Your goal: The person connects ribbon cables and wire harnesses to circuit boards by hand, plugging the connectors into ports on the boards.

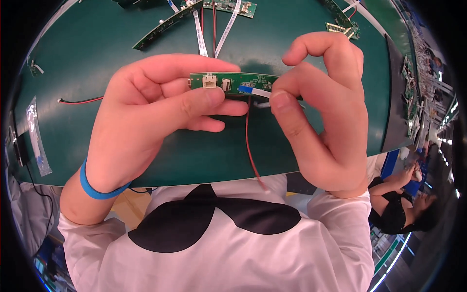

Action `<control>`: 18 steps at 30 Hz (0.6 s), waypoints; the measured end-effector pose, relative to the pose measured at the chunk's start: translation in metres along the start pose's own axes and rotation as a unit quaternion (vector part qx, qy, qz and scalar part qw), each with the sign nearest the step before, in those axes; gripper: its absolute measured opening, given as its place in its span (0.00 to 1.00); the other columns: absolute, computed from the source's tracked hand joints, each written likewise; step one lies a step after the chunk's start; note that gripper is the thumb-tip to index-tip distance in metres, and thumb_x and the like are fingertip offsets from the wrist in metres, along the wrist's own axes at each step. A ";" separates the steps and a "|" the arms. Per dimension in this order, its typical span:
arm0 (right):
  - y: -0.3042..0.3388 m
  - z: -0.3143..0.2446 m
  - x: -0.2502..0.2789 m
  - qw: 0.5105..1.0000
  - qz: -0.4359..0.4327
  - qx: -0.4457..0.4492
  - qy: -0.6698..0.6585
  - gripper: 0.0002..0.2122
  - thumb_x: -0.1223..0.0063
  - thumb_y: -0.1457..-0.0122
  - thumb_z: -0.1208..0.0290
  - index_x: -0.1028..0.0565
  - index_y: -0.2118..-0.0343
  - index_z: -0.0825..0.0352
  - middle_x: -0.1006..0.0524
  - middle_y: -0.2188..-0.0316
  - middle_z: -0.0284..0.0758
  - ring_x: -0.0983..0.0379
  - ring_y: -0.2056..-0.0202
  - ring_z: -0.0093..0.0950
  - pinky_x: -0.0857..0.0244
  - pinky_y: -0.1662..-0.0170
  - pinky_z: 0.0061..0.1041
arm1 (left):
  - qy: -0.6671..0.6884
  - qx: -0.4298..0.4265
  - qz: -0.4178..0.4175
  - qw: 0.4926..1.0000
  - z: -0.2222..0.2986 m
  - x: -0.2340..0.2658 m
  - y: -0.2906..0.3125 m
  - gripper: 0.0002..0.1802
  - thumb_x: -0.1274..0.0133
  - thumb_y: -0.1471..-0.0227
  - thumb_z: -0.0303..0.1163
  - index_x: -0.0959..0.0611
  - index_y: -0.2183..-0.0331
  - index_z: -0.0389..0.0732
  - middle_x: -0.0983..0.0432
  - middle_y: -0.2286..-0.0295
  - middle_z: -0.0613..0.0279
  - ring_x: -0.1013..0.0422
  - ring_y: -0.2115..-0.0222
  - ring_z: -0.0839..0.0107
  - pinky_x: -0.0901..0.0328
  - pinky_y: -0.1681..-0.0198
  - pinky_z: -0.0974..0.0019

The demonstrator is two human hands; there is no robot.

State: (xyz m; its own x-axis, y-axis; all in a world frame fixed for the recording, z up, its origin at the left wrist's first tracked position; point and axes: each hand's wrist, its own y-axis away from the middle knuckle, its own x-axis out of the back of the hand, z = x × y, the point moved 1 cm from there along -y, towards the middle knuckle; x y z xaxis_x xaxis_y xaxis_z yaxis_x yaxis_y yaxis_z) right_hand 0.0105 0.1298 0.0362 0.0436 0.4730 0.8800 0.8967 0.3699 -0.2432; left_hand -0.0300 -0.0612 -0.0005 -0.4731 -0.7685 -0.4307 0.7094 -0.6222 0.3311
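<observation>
A narrow green circuit board is held level over the bench by my left hand, whose thumb lies across its near edge with the fingers behind it. The board carries a white socket and, beside it, a smaller ribbon connector. My right hand pinches a white flat ribbon cable between thumb and index finger. Its blue end lies over the board's face, to the right of the small connector and apart from it. Below the board hangs a thin red wire.
The green bench top spans the view. Farther back lie boards with ribbon cables and a yellow-dotted board. A red-black wire and a clear plastic bag are at left. Another person sits at right.
</observation>
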 end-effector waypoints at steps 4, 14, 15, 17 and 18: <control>-0.007 -0.015 0.004 0.998 -0.030 -0.057 -0.018 0.01 0.49 0.57 0.78 0.29 0.79 0.67 0.33 0.65 0.40 0.41 0.62 0.33 0.49 0.56 0.28 | -0.013 0.029 0.002 1.000 -0.001 0.000 0.000 0.16 0.56 0.47 0.21 0.28 0.55 0.29 0.25 0.63 0.49 0.25 0.64 0.61 0.27 0.64 0.69; -0.002 0.002 -0.008 0.999 -0.017 0.025 -0.011 0.02 0.49 0.57 0.78 0.29 0.79 0.68 0.32 0.68 0.39 0.39 0.64 0.31 0.49 0.57 0.27 | 0.015 0.027 0.000 1.000 -0.004 0.000 0.000 0.16 0.55 0.47 0.23 0.28 0.55 0.29 0.25 0.62 0.49 0.25 0.64 0.61 0.27 0.65 0.69; -0.002 0.002 -0.008 0.999 -0.012 0.024 -0.023 0.02 0.49 0.57 0.78 0.29 0.79 0.68 0.32 0.68 0.39 0.39 0.64 0.32 0.49 0.58 0.26 | 0.015 0.027 -0.001 1.000 -0.005 -0.001 0.000 0.16 0.55 0.47 0.23 0.28 0.55 0.29 0.25 0.62 0.49 0.25 0.64 0.61 0.27 0.65 0.69; -0.002 0.003 -0.008 0.999 -0.016 0.024 -0.027 0.02 0.49 0.57 0.79 0.29 0.79 0.68 0.32 0.68 0.40 0.39 0.64 0.31 0.49 0.58 0.26 | 0.001 0.027 -0.001 1.000 -0.005 -0.001 0.000 0.16 0.55 0.47 0.23 0.28 0.55 0.29 0.25 0.62 0.49 0.25 0.64 0.60 0.28 0.65 0.69; -0.002 0.004 -0.008 0.999 -0.021 0.026 -0.032 0.02 0.48 0.57 0.79 0.29 0.78 0.68 0.32 0.68 0.40 0.39 0.64 0.31 0.48 0.58 0.26 | 0.001 0.027 -0.001 1.000 -0.005 -0.001 0.000 0.16 0.55 0.47 0.23 0.28 0.55 0.29 0.25 0.62 0.49 0.25 0.64 0.60 0.28 0.65 0.69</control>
State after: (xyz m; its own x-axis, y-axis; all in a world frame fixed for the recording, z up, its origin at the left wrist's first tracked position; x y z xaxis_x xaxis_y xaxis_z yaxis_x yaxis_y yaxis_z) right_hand 0.0069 0.1280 0.0277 -0.0225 0.5056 0.8625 0.8734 0.4297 -0.2292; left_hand -0.0267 -0.0597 -0.0042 -0.4737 -0.7664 -0.4338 0.6785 -0.6317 0.3750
